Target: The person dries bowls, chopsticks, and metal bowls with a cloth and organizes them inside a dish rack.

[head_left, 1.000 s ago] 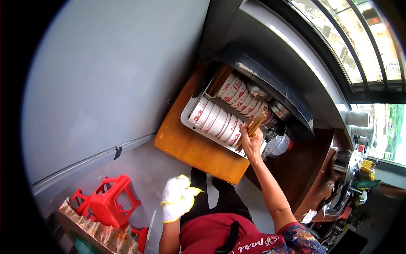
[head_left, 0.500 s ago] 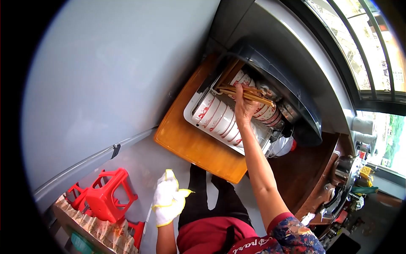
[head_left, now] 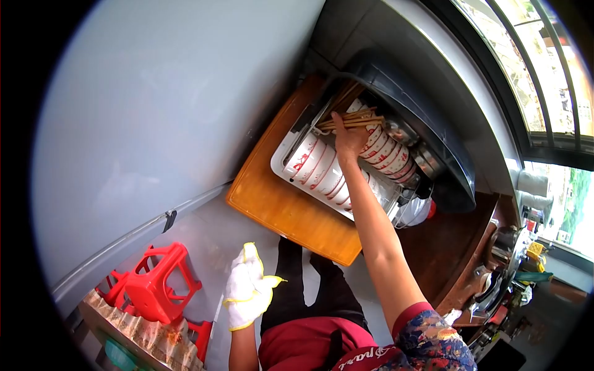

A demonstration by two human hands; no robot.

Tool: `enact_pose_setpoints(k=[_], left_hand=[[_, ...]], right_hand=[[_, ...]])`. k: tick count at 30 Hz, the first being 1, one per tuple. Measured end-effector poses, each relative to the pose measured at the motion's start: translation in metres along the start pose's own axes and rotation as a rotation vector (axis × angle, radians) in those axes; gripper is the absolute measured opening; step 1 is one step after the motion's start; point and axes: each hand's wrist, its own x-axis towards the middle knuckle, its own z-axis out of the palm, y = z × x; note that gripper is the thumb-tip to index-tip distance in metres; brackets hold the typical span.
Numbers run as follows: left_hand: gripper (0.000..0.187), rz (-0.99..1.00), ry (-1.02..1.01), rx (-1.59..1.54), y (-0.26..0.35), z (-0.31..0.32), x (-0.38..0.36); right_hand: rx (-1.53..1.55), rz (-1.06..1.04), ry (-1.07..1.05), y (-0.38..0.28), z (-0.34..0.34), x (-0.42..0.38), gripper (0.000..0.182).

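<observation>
A bundle of wooden chopsticks (head_left: 366, 119) is gripped in my right hand (head_left: 351, 141), which is closed around it at the back of a dish rack. The rack stands in a white tray (head_left: 278, 162). Below my hand, white bowls with red patterns (head_left: 314, 164) sit on edge in a nested row. A second row of patterned bowls (head_left: 391, 159) lies just right of the hand. My left hand (head_left: 242, 337) is down by my waist with a white cloth (head_left: 247, 290) edged in yellow over it. The cloth hides its fingers.
The tray rests on an orange-brown wooden table (head_left: 291, 226). A dark lid-like cover (head_left: 421, 117) arches behind the rack, with metal containers (head_left: 427, 161) beneath it. Red plastic stools (head_left: 162, 281) stand at lower left. A brown cabinet (head_left: 455, 253) is on the right.
My right hand has moved a little left and up with the chopsticks, toward the rack's back corner. More of the right-hand bowl row shows. My left hand and the cloth have barely moved.
</observation>
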Motion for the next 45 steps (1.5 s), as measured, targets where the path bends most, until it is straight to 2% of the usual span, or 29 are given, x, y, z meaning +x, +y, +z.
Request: enact_pose_setpoints(k=[2, 6, 9, 12, 15, 18, 20, 22, 25, 28, 29, 30, 31, 34, 35, 40, 45], left_hand=[[0.035, 0.057, -0.026, -0.019, -0.007, 0.001, 0.001], [0.016, -0.042, 0.000, -0.107, -0.017, 0.016, 0.000], [0.013, 0.016, 0.005, -0.062, -0.002, 0.003, 0.005], [0.013, 0.092, 0.079, -0.028, -0.005, 0.007, 0.005], [0.013, 0.129, 0.118, -0.031, -0.006, 0.014, 0.008], [0.014, 0.031, 0.002, -0.092, 0.005, 0.007, 0.013], [0.014, 0.031, -0.012, -0.109, 0.008, 0.008, 0.014], [0.014, 0.072, 0.015, -0.110, 0.008, 0.011, 0.011], [0.013, 0.194, 0.039, -0.080, 0.007, 0.013, 0.015], [0.016, 0.326, 0.016, 0.028, 0.004, 0.010, 0.025], [0.022, 0.294, -0.004, 0.074, 0.004, 0.009, 0.022], [0.025, 0.255, -0.036, 0.082, 0.005, 0.008, 0.021], [0.029, 0.216, -0.068, 0.092, 0.007, 0.007, 0.021], [0.023, 0.167, -0.093, 0.048, 0.009, 0.009, 0.023], [0.019, 0.209, -0.028, 0.060, 0.007, 0.016, 0.023], [0.017, 0.207, -0.015, 0.062, 0.004, 0.022, 0.020], [0.016, 0.347, 0.028, 0.102, 0.005, 0.024, 0.026]], right_hand=[[-0.090, 0.100, -0.033, 0.007, 0.011, 0.010, 0.045], [-0.089, 0.197, -0.124, -0.010, 0.009, 0.021, 0.048], [0.016, 0.055, 0.029, -0.007, 0.012, 0.021, 0.049], [0.145, 0.046, 0.094, -0.006, 0.011, 0.023, 0.047], [-0.013, -0.132, 0.152, -0.016, 0.002, 0.017, 0.036], [-0.207, -0.122, -0.110, -0.009, 0.006, 0.027, 0.030], [-0.038, 0.034, -0.173, 0.002, 0.022, 0.037, 0.023], [0.123, 0.332, -0.311, -0.036, 0.000, 0.035, 0.027], [0.267, -0.055, -0.027, 0.001, 0.030, 0.040, 0.040], [0.195, 0.011, -0.152, -0.018, -0.027, 0.005, 0.052], [0.252, 0.111, -0.161, -0.020, -0.043, -0.010, 0.052], [0.105, 0.048, -0.127, 0.002, -0.050, -0.018, 0.051], [0.047, 0.115, -0.097, 0.008, -0.060, -0.028, 0.051], [-0.107, -0.008, 0.005, 0.043, -0.072, -0.039, 0.047], [-0.131, -0.034, 0.017, 0.053, -0.074, -0.041, 0.046], [-0.250, -0.153, -0.022, 0.051, -0.077, -0.036, 0.044], [-0.284, -0.215, -0.028, 0.054, -0.078, -0.037, 0.044]])
